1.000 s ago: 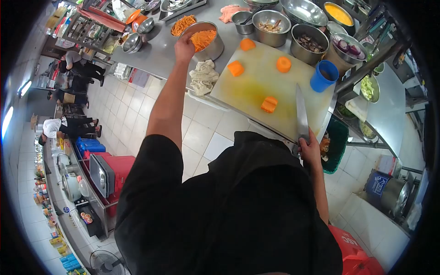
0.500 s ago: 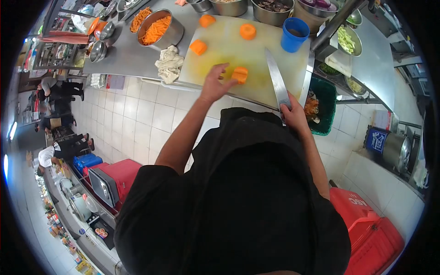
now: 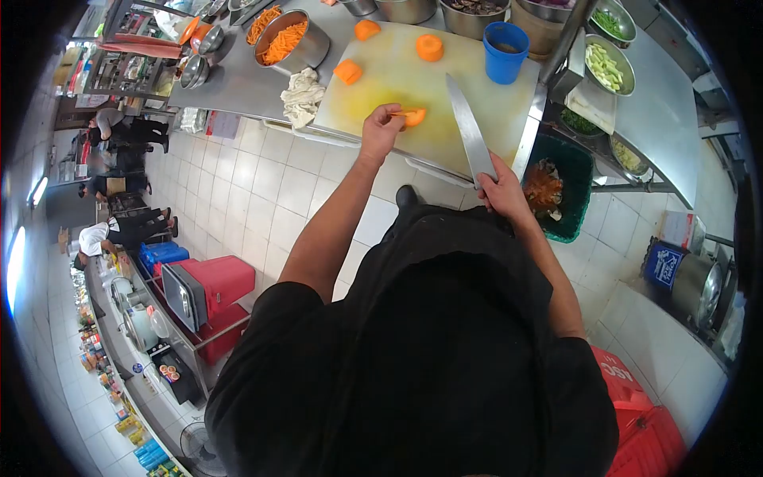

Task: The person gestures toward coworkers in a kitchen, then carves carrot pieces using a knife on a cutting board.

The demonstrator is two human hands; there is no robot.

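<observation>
My left hand point(image 3: 381, 133) is closed, fingertips pinching the edge of a carrot piece point(image 3: 412, 118) near the front edge of the cutting board point(image 3: 445, 147). My right hand point(image 3: 501, 189) grips the handle of a large kitchen knife point(image 3: 469, 127). Its blade lies over the board's right part, tip pointing away from me and apart from the carrot. Three other carrot chunks sit farther back: one at the back left point(image 3: 366, 30), one at the back middle point(image 3: 429, 48), and one by the left edge point(image 3: 347, 71).
A blue plastic cup point(image 3: 506, 52) stands at the board's back right. Left of the board lie a crumpled cloth point(image 3: 302, 97) and a steel pot of carrot strips point(image 3: 318, 49). A green bin point(image 3: 572, 191) with scraps is below right. Other people point(image 3: 131, 230) stand far left.
My left hand has gone from open beside the carrot piece to pinching it, and the piece has turned. The knife remains in my right hand. The whole view has shifted slightly.
</observation>
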